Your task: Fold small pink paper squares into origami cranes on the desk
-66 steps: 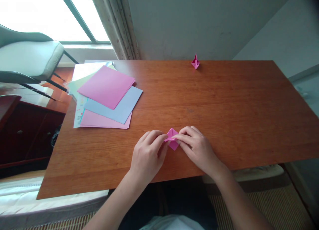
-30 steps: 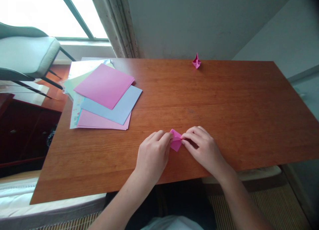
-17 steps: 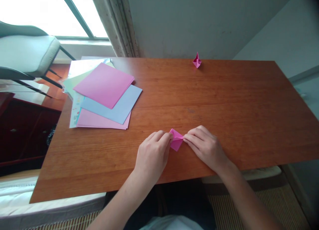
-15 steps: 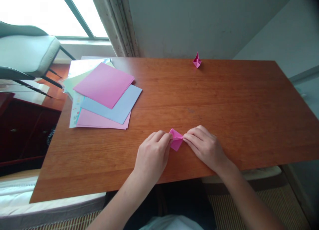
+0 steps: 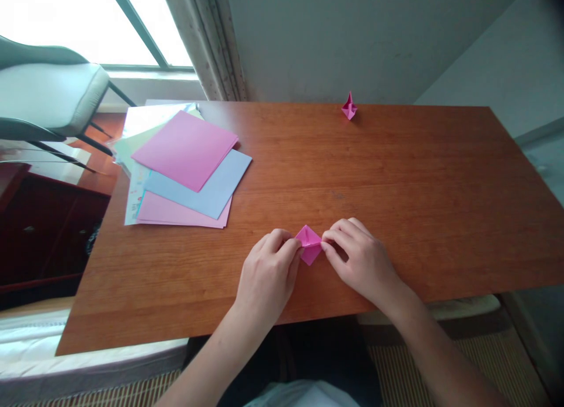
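Between my two hands, just above or on the near part of the wooden table, is a small piece of folded pink origami paper (image 5: 310, 245), diamond-shaped with creases across its middle. My left hand (image 5: 269, 266) pinches its left corner between thumb and forefinger. The right corner is pinched by the fingertips of my right hand (image 5: 362, 255). Both hands partly cover the corners they grip. Far off by the table's back edge stands a finished-looking pink origami piece (image 5: 349, 108) with an upright point.
On the table's left side lies a stack of paper sheets, with pink paper (image 5: 187, 148) on top of blue paper (image 5: 211, 192) and more pink paper (image 5: 180, 212) beneath. The wooden table (image 5: 418, 178) meets a wall at the back. A chair (image 5: 53, 96) stands left by the window.
The folded pink paper has shifted slightly left and shows more of its creased face. My right hand's fingers have spread a little behind the pinch.
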Available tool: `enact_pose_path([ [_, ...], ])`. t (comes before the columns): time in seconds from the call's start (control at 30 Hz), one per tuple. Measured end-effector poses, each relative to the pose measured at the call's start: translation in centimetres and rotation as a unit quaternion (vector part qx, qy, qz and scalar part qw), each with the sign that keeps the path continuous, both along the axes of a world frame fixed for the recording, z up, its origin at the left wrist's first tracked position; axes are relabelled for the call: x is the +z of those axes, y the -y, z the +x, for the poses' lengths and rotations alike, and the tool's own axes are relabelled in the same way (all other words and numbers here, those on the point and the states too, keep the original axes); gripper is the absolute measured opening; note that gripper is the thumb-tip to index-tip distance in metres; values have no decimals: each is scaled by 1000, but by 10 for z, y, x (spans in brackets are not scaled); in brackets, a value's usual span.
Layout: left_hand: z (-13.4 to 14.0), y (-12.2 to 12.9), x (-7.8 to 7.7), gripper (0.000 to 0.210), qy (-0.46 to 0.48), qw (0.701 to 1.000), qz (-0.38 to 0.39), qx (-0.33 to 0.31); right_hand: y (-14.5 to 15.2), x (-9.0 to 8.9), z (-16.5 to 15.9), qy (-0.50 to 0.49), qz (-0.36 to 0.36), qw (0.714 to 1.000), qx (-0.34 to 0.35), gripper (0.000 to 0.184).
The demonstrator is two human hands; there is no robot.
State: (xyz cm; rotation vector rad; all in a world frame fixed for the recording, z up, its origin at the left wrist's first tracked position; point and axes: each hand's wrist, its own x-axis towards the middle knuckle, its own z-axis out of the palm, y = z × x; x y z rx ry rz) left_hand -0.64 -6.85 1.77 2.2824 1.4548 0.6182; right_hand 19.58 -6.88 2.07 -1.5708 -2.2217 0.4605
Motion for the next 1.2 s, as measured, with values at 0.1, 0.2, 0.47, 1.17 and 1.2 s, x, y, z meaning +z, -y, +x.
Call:
enact_pose_path([
  [0.1,-1,-1,0,16,2,1000,4,2,0,-2,-2,-24,7,1000,2,14],
  [0.2,-2,-1,-1,14,24,1000,14,-1,2,-6,-3,-58,16,998,1,14],
  [0.47,-3,-3,-5,11,72,996,45,-24,4,-7,-9,-106,14,994,-13,14],
  [1.17,9,-5,-6,14,61,997,25,40,4,-10,-28,-67,7,990,-127,14],
  [1.2,10,-5,-6,14,62,997,24,41,4,-10,-29,-67,7,989,-131,15],
])
